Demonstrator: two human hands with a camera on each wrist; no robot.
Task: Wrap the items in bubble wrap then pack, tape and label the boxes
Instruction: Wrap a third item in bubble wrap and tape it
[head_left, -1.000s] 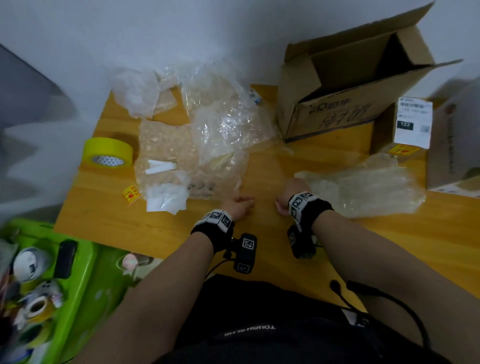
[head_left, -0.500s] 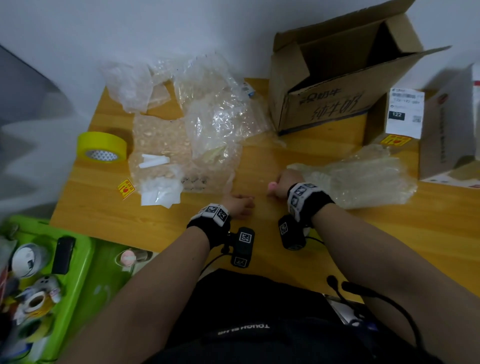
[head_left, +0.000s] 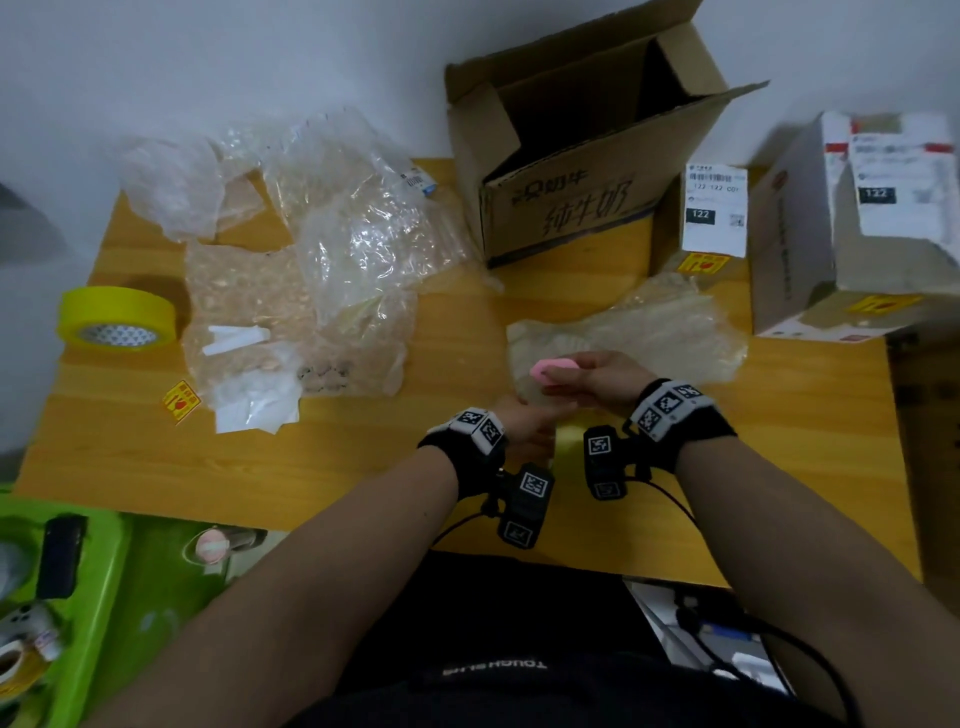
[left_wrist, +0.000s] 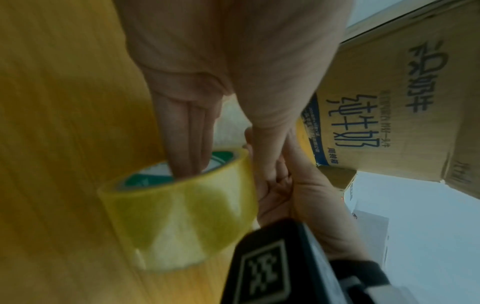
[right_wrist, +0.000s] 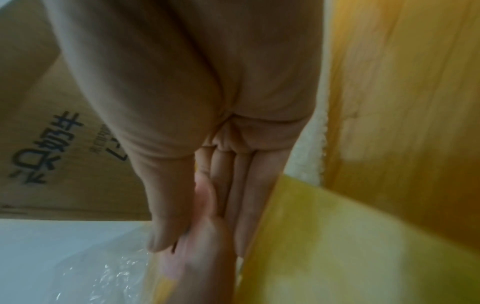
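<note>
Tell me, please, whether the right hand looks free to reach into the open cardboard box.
Probably not yet: the right hand is holding a small pink thing. The path itself looks open, though; only flat bubble wrap lies between it and the cardboard box.

A wooden table (head_left: 270, 467) stands against a pale wall (head_left: 208, 67). On the left, a green bin (head_left: 104, 613) sits below the table edge, holding small objects.
</note>
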